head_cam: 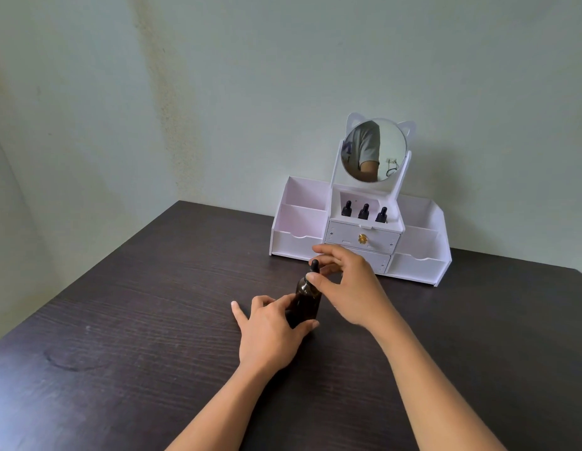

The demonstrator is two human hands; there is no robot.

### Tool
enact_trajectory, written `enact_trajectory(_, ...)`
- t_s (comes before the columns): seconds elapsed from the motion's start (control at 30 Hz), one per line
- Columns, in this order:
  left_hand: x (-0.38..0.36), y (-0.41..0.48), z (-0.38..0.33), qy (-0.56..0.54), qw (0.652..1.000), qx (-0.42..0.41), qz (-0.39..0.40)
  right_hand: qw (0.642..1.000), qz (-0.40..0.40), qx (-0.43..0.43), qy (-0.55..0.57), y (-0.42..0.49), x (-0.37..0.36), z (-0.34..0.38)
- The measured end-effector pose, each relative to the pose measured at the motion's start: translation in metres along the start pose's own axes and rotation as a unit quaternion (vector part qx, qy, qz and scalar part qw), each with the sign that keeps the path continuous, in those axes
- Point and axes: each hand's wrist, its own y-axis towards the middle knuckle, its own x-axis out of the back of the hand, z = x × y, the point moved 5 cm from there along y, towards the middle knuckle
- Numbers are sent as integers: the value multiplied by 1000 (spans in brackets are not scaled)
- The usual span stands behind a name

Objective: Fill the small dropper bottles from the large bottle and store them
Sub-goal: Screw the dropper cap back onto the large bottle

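Upright amber large bottle; three small dropper bottles stand shelved.

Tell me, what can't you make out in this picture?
Head view, the only one:
- Liquid level in the large bottle: the glass is dark, and the left hand wraps its body.
- Fill of the three small dropper bottles: only their tops show above the organizer shelf front.
- Front of the lower drawer: mostly covered by the right hand.
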Motion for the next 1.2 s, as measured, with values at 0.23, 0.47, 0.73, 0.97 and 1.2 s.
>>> enact_trajectory(0.23, 0, 1, 0, 3, 1000, -2, 3, 1000, 19, 0, 9, 2, -1, 0)
enact_trajectory(0.47, 3, 0, -2, 10, 1000, 1, 5, 998, 47, 16, 38, 5, 2, 1)
enact_trajectory(0.73, 6, -1, -5, 13, 1000, -3, 6, 999, 14, 22, 37, 9, -2, 3)
enact_trajectory(0.97, 8, -3, -5, 5, 1000, -2, 10, 996, 12, 41, 82, 12, 8, 9)
enact_trajectory(1.2, 7, -5, -4, -2, 1000, 4, 11, 995, 57, 24, 72, 10, -2, 3)
